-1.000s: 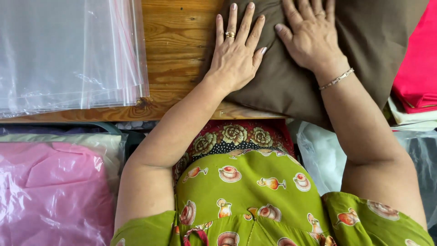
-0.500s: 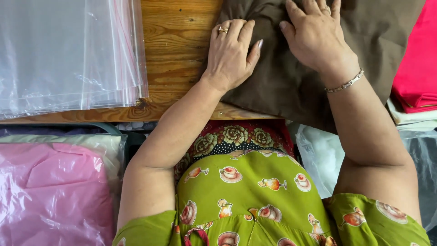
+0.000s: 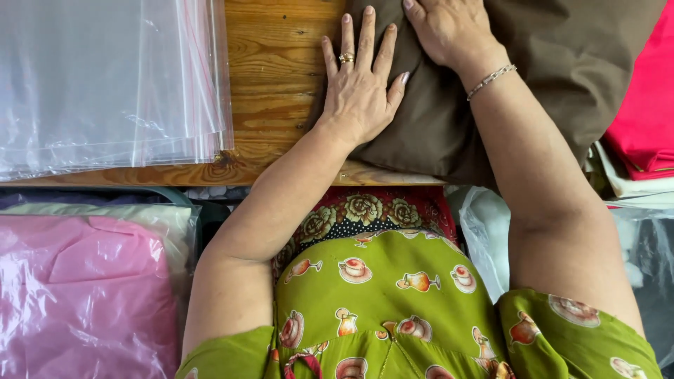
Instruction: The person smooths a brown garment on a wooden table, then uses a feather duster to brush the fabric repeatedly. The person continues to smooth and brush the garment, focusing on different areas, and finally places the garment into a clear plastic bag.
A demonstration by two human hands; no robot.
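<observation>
Brown folded cloth (image 3: 505,84) lies on the wooden table (image 3: 281,91), at its near edge, top right of view. Surface matte, soft, slightly puffed; a rounded fold runs along its left and near sides. Upper part runs out of frame.

Left hand (image 3: 359,91): flat, palm down, fingers spread and straight, nothing clasped. Palm and thumb rest on the left edge of the brown cloth; fingertips reach toward the bare wood beside it. Gold ring on one finger.

Right hand (image 3: 449,28): palm down on top of the cloth, further in. Fingers cut off by the top edge of the frame, so cannot tell whether they are curled or straight. A silver chain bracelet (image 3: 491,78) sits at the wrist.

Surroundings:
- Left of the cloth, past a strip of bare wood: stack of clear plastic bags (image 3: 105,77), lying flat, apart from the left hand. Their near right corner reaches almost to the table edge.
- Right of the cloth, touching or overlapping its edge: red fabric (image 3: 646,105), with pale folded pieces beneath it.
- Below the table edge, lower left: pink fabric in a clear bag (image 3: 84,302).
- Below the table edge, right of the person's body: crumpled clear plastic (image 3: 484,231).
- Person wears a green patterned garment (image 3: 393,302), filling the lower middle.

Nothing lies on the cloth other than the two hands.
</observation>
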